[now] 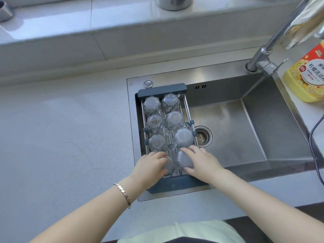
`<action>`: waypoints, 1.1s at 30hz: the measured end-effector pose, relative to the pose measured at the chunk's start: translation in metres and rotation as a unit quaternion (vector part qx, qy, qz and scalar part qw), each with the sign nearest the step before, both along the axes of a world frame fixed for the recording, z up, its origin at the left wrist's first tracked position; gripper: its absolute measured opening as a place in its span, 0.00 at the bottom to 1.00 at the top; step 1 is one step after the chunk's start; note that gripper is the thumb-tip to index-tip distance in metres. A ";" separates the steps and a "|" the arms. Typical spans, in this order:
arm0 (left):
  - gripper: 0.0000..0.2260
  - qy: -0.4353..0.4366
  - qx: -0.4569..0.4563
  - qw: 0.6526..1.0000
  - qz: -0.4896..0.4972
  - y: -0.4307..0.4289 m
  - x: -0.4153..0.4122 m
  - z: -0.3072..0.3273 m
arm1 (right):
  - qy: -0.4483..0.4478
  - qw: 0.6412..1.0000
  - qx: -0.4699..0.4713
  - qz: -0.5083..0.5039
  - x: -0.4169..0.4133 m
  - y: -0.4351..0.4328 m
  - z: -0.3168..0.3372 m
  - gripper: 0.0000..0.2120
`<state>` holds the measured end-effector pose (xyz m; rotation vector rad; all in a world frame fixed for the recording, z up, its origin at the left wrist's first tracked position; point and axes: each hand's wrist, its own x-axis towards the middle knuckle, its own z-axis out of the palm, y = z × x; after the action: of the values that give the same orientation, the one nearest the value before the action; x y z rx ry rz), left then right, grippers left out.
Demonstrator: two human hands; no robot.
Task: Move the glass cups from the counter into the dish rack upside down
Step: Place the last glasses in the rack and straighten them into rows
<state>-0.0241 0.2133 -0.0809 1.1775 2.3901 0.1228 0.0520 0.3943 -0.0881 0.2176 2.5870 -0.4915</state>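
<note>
A blue-framed dish rack (162,88) spans the left end of the steel sink. Several clear glass cups (174,119) stand in it upside down in two columns. At the rack's near end, my left hand (150,165) is closed around an upside-down glass cup (168,166) in the left column. My right hand (201,161) grips another upside-down glass cup (184,159) in the right column. Both cups sit low on the rack's wires, partly hidden by my fingers.
The grey counter (61,137) lies left of the sink (245,130). A drain (203,138) sits just right of the rack. The faucet (266,55) rises at the back right, beside a yellow detergent bottle (305,74). A black cable (315,142) hangs at the right edge.
</note>
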 end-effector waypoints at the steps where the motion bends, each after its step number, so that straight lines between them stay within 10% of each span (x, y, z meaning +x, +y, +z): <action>1: 0.14 0.010 0.025 1.000 0.007 0.000 -0.006 0.004 | -0.020 1.000 -0.016 0.003 -0.006 0.007 0.009 0.27; 12: 0.21 0.033 0.062 0.980 0.186 0.047 -0.145 0.033 | 0.061 0.992 -0.047 -0.098 -0.165 0.048 0.043 0.24; 19: 0.33 0.118 -0.149 0.979 -0.069 0.075 -0.182 0.003 | 0.018 0.987 0.006 -0.162 -0.194 0.022 -0.012 0.35; 33: 0.24 0.133 -0.075 0.985 -0.074 0.065 -0.188 0.033 | 0.093 0.953 -0.139 -0.253 -0.182 0.035 -0.008 0.33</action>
<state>-0.2123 0.2781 -0.0482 1.3658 2.4727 -0.2755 -0.1305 0.4295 -0.0960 0.7789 2.5882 -1.0953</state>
